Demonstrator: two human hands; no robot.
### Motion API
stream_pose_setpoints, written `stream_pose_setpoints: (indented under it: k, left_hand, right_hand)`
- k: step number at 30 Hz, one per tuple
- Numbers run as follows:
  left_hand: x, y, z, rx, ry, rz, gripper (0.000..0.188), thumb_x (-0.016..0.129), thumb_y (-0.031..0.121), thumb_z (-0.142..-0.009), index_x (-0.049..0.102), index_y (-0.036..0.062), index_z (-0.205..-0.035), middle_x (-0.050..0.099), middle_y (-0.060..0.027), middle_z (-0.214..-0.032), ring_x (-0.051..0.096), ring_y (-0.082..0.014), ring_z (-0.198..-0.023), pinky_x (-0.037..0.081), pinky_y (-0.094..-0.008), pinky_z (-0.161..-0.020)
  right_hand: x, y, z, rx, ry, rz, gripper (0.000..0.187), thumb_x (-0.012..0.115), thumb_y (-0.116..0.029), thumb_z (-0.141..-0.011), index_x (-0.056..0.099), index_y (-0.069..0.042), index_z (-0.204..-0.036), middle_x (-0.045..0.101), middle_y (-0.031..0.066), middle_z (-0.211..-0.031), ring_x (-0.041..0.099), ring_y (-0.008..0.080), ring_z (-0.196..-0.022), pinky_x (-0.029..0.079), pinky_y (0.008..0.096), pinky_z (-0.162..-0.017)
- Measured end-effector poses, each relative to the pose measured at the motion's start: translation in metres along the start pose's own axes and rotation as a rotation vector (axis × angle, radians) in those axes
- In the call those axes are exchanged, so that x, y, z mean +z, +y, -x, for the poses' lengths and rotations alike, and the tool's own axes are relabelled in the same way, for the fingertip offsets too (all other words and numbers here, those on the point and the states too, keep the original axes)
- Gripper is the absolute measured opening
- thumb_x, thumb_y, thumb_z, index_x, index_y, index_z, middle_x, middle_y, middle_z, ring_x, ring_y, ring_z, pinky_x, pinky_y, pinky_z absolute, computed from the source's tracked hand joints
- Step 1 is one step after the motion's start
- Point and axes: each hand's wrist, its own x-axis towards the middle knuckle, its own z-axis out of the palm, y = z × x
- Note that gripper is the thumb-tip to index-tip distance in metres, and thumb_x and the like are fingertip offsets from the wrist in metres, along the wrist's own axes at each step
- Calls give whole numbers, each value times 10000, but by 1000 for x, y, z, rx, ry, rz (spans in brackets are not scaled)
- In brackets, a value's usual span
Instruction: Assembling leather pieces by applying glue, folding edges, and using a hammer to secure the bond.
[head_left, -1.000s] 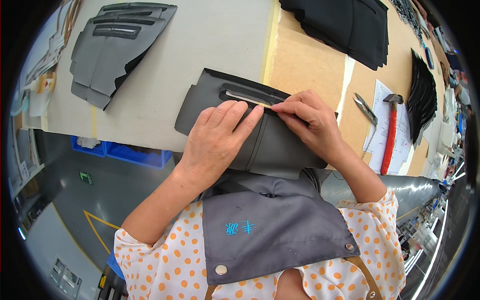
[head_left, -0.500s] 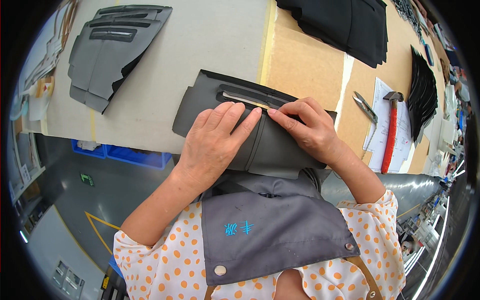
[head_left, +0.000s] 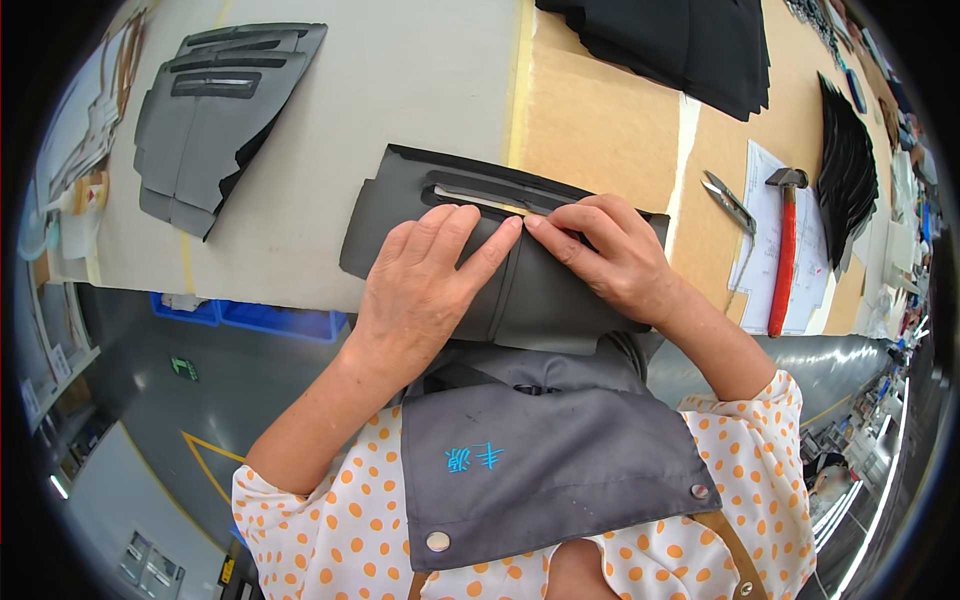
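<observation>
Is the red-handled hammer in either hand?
No, the hammer lies on the white sheet, while the left hand and right hand touch the dark panel.

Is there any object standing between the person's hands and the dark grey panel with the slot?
Nothing visible stands between them: the left hand and right hand already touch the dark grey panel near its slot. The hammer and snips lie off to the right.

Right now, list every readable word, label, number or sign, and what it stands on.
Grey apron: blue embroidered characters, clear, but I won't copy them.
White sheet under the red-handled hammer: print too small to read.
Green floor sign: too small to read.
</observation>
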Motion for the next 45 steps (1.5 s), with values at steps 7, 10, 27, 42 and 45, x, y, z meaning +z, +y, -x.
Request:
stream_pose_setpoints:
  k: [7, 10, 27, 42, 45]
  left_hand:
    - [-2, 6, -5, 59, 15, 0, 525, 618, 63, -883, 628, 94, -1407, 567, -66, -1299, 566, -229, -1254, 470, -370, -992]
    - [2, 8, -3, 59, 5, 1, 519, 624, 58, -880, 619, 42, -1399, 576, -62, -1312, 571, -221, -1254, 474, -365, -992]
    - [-2, 9, -4, 72, -42, -28, 523, 621, 61, -894, 603, 37, -1416, 574, -68, -1326, 574, -223, -1256, 467, -361, -1012]
    - [-6, 10, -4, 43, -79, 12, 558, 612, 49, -889, 606, 119, -1443, 550, -70, -1342, 550, -232, -1269, 447, -373, -1021]
    - [-6, 10, -5, 54, -82, 9, 558, 613, 50, -883, 610, 114, -1437, 551, -74, -1343, 552, -236, -1272, 449, -376, -1022]
  right_hand:
    - [3, -1, 0, -13, 28, 37, 418, 716, -58, -774, 710, 14, -1186, 625, 67, -1035, 626, 229, -924, 555, 337, -777]
    - [4, -1, 0, -19, 51, 47, 411, 718, -66, -776, 710, 16, -1179, 624, 66, -1032, 626, 227, -917, 557, 337, -776]
    - [6, 3, 8, 202, 54, -193, 376, 735, -20, -776, 743, -103, -1142, 645, 33, -985, 602, 225, -886, 548, 333, -738]
    - [3, 4, 9, 72, 40, -100, 401, 688, -63, -777, 709, -46, -1177, 615, 58, -1010, 587, 241, -895, 540, 355, -776]
    - [4, 4, 10, 119, 55, -121, 415, 734, -34, -783, 732, -84, -1196, 629, 37, -997, 601, 219, -883, 544, 332, -730]
